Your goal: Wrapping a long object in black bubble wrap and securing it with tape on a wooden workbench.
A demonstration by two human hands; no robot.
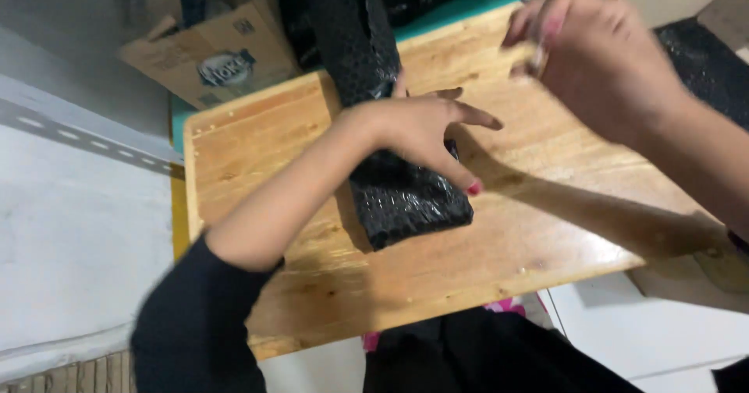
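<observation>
Left hand [421, 132] lies spread, fingers splayed, pressing flat on a long parcel wrapped in black bubble film [390, 151], which rests lengthwise across the pale wooden board [257, 151]; nothing is gripped. Right hand [593, 58] is raised above the board's far edge, blurred; fingers appear pinched, but on what cannot be told. A brown cardboard box [211, 50] stands beyond. Risk, as judged: held by palm pressure alone, the slick film could slide or unroll if that pressure eases.

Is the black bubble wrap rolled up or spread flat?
Rolled up: the black bubble wrap forms a thick bundle on the wooden board, pressed by the left hand.
</observation>
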